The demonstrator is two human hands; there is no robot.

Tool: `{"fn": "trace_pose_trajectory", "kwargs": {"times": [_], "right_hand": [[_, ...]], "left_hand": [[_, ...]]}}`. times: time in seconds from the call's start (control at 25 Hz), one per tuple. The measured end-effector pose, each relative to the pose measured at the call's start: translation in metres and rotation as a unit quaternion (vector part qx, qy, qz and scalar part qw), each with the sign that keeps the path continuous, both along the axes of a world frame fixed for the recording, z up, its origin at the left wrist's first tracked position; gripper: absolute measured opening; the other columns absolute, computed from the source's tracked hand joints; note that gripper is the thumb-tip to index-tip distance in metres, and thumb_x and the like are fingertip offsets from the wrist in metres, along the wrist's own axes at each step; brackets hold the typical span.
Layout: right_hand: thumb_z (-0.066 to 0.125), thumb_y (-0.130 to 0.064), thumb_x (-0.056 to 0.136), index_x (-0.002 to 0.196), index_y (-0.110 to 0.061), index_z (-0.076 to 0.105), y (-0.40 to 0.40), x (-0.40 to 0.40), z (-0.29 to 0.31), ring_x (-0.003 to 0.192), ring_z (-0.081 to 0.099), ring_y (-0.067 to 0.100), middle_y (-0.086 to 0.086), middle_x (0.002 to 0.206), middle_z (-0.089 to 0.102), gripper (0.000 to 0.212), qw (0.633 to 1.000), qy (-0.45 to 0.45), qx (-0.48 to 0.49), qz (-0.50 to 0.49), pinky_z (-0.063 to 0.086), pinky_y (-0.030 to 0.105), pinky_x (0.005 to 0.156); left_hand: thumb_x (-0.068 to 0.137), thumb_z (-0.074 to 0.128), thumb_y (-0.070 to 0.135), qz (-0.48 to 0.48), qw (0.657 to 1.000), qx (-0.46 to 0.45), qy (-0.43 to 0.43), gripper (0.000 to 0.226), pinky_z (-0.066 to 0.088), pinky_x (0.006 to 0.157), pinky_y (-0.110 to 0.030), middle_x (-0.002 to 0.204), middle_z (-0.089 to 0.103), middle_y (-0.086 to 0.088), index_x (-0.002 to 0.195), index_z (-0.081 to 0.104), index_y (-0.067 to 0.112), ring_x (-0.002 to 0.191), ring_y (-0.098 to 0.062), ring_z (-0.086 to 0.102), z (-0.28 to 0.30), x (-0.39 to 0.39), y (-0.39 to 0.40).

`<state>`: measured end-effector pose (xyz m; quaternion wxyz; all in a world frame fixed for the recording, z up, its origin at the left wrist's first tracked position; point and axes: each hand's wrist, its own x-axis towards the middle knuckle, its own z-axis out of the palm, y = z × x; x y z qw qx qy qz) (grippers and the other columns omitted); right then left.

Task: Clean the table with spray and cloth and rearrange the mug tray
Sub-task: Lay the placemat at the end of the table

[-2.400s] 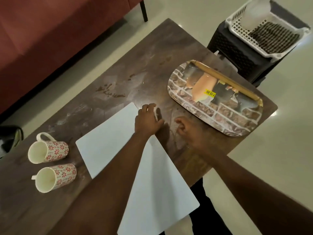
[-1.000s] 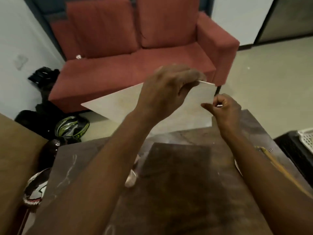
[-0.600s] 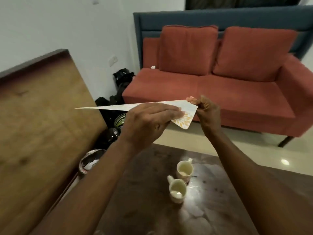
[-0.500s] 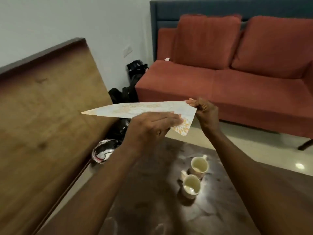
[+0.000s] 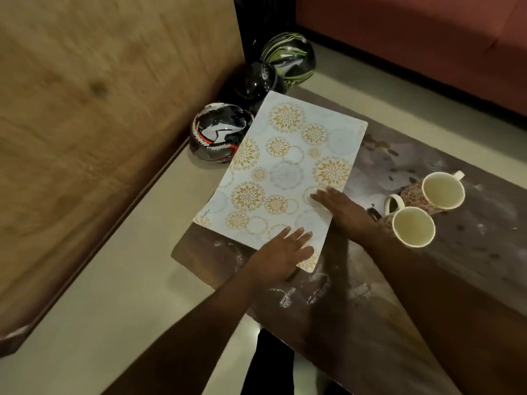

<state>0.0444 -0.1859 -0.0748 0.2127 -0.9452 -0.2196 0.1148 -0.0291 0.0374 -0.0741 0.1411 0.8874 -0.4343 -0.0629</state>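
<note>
Mat point(image 5: 288, 172) lies on the worktop's point(image 5: 427, 280) left end; two mugs point(image 5: 422, 206) lie to its right, helmets point(image 5: 222, 132) on the floor behind.

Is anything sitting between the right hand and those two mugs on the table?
Nothing visible. The right hand lies flat on the patterned mat, and the two mugs lie on their sides just to its right, with only bare, smeared table in between.

Pale glossy floor point(image 5: 114, 295) lying underfoot. Blurred wooden panel point(image 5: 85, 109) filling the left side. Red sofa point(image 5: 427, 38) sitting at upper right. Three helmets resting on the floor: white-red point(image 5: 219, 132), black point(image 5: 256, 81), green-striped point(image 5: 288, 57). Lighting appearing dim.
</note>
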Motion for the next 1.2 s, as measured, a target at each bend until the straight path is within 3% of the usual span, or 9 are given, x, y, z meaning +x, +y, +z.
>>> {"fn": "trace_pose_trajectory", "kwargs": {"times": [0.16,0.32,0.4,0.48,0.56,0.72,0.84,1.0,1.2], "right_hand": [[0.038,-0.009,0.080,0.129,-0.008,0.051,0.013,-0.018,-0.015,0.126,0.047,0.032,0.011,0.140,0.048,0.051,0.991,0.022,-0.133,-0.010,0.031,0.052,0.098],[0.049,-0.011,0.087,0.122,-0.009,0.057,0.036,-0.030,-0.030,0.119,0.055,0.033,0.013,0.135,0.054,0.037,0.988,-0.032,-0.139,-0.054,0.043,0.051,0.095],[0.062,-0.028,0.087,0.132,-0.010,0.052,0.048,-0.042,-0.042,0.128,0.048,0.032,0.012,0.142,0.047,0.049,0.990,-0.012,-0.131,-0.048,0.040,0.050,0.101],[0.048,-0.040,0.092,0.140,-0.012,0.042,0.055,-0.056,-0.051,0.135,0.038,0.031,0.011,0.149,0.038,0.056,0.991,0.002,-0.118,-0.057,0.037,0.052,0.105],[0.030,-0.045,0.094,0.145,-0.015,0.033,0.058,-0.066,-0.055,0.140,0.029,0.029,0.008,0.154,0.029,0.059,0.989,0.011,-0.133,-0.063,0.033,0.052,0.109],[0.027,-0.047,0.094,0.147,-0.018,0.028,0.058,-0.062,-0.059,0.142,0.024,0.028,0.007,0.155,0.024,0.061,0.988,0.001,-0.118,-0.098,0.026,0.049,0.112],[0.025,-0.049,0.094,0.148,-0.016,0.026,0.055,-0.050,-0.059,0.142,0.022,0.029,0.008,0.156,0.023,0.063,0.981,-0.008,-0.124,-0.147,0.021,0.048,0.112],[0.021,-0.050,0.094,0.148,-0.015,0.024,0.056,-0.049,-0.064,0.143,0.021,0.028,0.008,0.156,0.022,0.064,0.978,0.005,-0.117,-0.172,0.024,0.050,0.113],[0.021,-0.056,0.091,0.148,-0.019,0.022,0.065,-0.048,-0.016,0.143,0.021,0.025,0.005,0.156,0.022,0.068,0.970,0.019,0.044,-0.240,0.022,0.047,0.115]], "left_hand": [[0.082,0.064,0.020,-0.019,0.999,0.001,0.029,0.036,0.038,0.110,-0.055,0.145,0.052,-0.018,0.115,0.051,0.011,0.135,-0.035,0.048,-0.028,-0.025,-0.004],[0.086,0.049,0.027,-0.050,0.995,0.003,0.086,0.034,0.040,0.111,-0.048,0.145,0.052,-0.014,0.118,0.046,0.015,0.135,-0.029,0.048,-0.035,-0.029,0.007],[0.087,0.050,0.031,-0.076,0.991,0.028,0.105,0.035,0.037,0.113,-0.047,0.150,0.047,-0.011,0.119,0.047,0.017,0.141,-0.026,0.041,-0.038,-0.036,0.014],[0.092,0.050,0.046,-0.081,0.987,0.035,0.132,0.042,0.025,0.120,-0.042,0.156,0.039,-0.005,0.123,0.053,0.017,0.147,-0.019,0.029,-0.036,-0.040,0.020],[0.088,0.048,0.067,-0.036,0.984,0.018,0.175,0.062,0.015,0.123,-0.034,0.157,0.036,-0.001,0.125,0.057,0.019,0.148,-0.015,0.023,-0.030,-0.034,0.025],[0.092,0.056,0.052,0.135,0.989,-0.049,0.027,0.046,0.046,0.103,-0.047,0.134,0.060,-0.010,0.115,0.063,0.012,0.126,-0.025,0.054,-0.043,0.006,0.027],[0.094,0.047,0.054,0.260,0.965,0.013,0.012,0.061,0.033,0.116,-0.050,0.152,0.045,-0.012,0.140,0.049,0.013,0.141,-0.027,0.040,-0.054,0.036,0.016],[0.094,0.039,0.062,0.266,0.961,0.065,0.024,0.077,0.021,0.119,-0.048,0.162,0.025,-0.011,0.154,0.029,0.016,0.149,-0.026,0.025,-0.069,0.045,0.012],[0.093,0.037,0.061,0.311,0.949,-0.011,0.042,0.075,0.034,0.114,-0.049,0.159,0.033,-0.012,0.150,0.035,0.013,0.144,-0.029,0.035,-0.031,0.061,0.004]]}}
